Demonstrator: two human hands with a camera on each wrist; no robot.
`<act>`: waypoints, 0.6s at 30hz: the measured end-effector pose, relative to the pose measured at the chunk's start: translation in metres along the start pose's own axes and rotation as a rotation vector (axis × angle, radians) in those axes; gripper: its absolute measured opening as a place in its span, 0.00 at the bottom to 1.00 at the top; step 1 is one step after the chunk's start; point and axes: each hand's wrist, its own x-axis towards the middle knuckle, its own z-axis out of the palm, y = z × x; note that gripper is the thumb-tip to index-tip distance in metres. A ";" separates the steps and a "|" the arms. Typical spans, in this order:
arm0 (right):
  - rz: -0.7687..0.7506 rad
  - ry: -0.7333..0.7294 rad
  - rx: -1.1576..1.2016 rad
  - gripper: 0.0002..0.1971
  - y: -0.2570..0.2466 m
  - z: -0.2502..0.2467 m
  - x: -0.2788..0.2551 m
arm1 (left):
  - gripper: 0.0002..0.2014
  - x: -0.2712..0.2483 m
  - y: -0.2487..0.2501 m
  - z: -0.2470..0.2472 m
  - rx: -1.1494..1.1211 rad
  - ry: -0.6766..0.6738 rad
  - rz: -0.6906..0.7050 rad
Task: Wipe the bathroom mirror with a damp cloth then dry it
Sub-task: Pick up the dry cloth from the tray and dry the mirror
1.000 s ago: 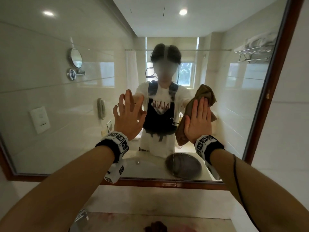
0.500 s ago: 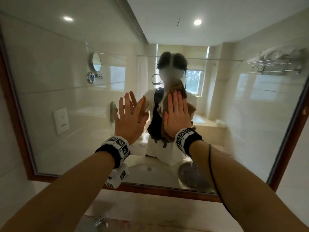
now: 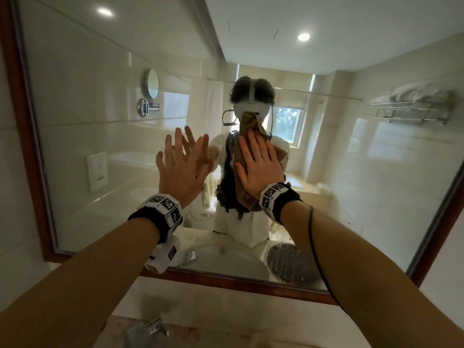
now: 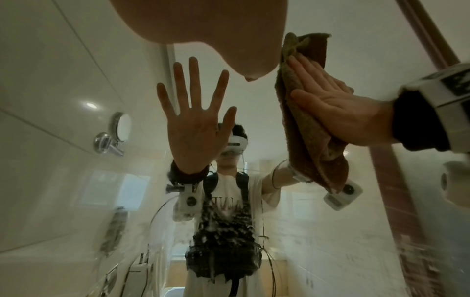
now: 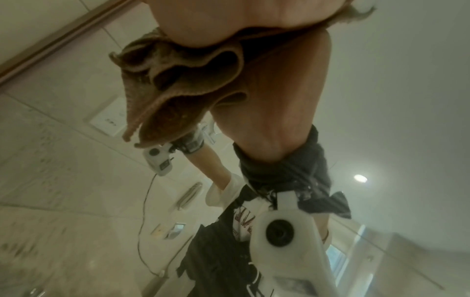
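Note:
The mirror [image 3: 351, 172] is a wide pane in a dark wooden frame [image 3: 22, 121] and fills the wall ahead. My right hand [image 3: 258, 167] lies flat with straight fingers and presses a brown cloth [image 3: 247, 119] against the glass near its middle. The cloth bunches and hangs below my palm [image 5: 178, 84]. In the left wrist view, the same hand [image 4: 330, 104] covers the cloth [image 4: 305, 124]. My left hand [image 3: 180, 162] is just left of it, fingers spread, fingertips on the glass, holding nothing.
The mirror's lower frame [image 3: 226, 280] runs above a pale counter with a chrome tap [image 3: 148, 330] at the bottom edge. White wall [image 3: 447, 285] lies right of the frame. Streaks and spots [image 4: 419, 261] show low on the glass.
My right hand has slid the cloth leftward across the glass, from the right part to beside my left hand. The left hand has stayed on the glass.

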 end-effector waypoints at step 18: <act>0.246 0.038 -0.036 0.36 0.155 -0.020 -0.089 | 0.33 0.003 0.147 0.020 -0.016 -0.051 0.151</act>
